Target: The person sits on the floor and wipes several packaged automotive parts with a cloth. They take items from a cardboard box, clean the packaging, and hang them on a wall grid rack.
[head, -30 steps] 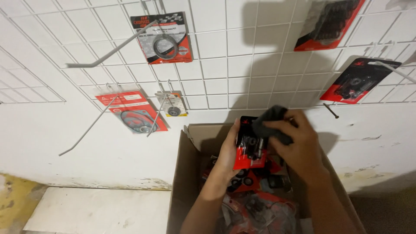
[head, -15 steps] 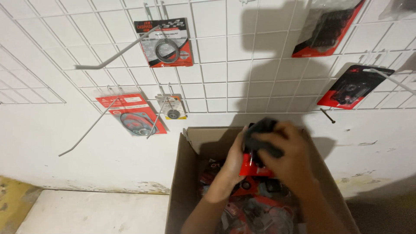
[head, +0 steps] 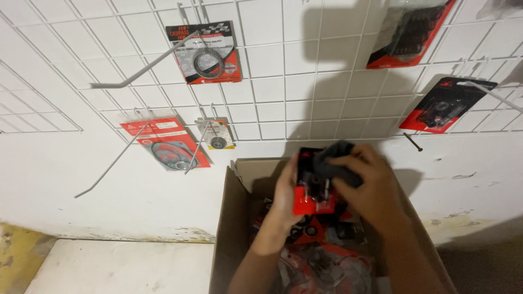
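Both of your hands are closed on things above the open cardboard box [head: 234, 218]: your left hand [head: 286, 190] grips a red-and-black blister pack [head: 313, 190] by its left edge, holding it upright with its face toward you, while your right hand [head: 370, 182] clutches a dark cloth [head: 335, 163] pressed against the pack's upper right part. The pack sits between your two hands, just over the middle of the box and in front of the white wall. Below your hands, the box holds a jumble of similar red-and-black packets [head: 321, 256], partly hidden by your forearms. Behind the box, a white wire grid [head: 272, 81] is fixed to the wall, with long hooks sticking out of it. Far left on the grid hangs a red card with a dark ring-shaped part [head: 207, 54]; lower down, a red card with a gasket [head: 166, 144] hangs tilted, and just to its right a small pale card with a round part [head: 215, 133]. To the right hang two more black-and-red packs, one high up [head: 408, 32] and one lower, near the right edge [head: 447, 103]. A pale slab [head: 120, 267] lies on the floor to the left of the box.
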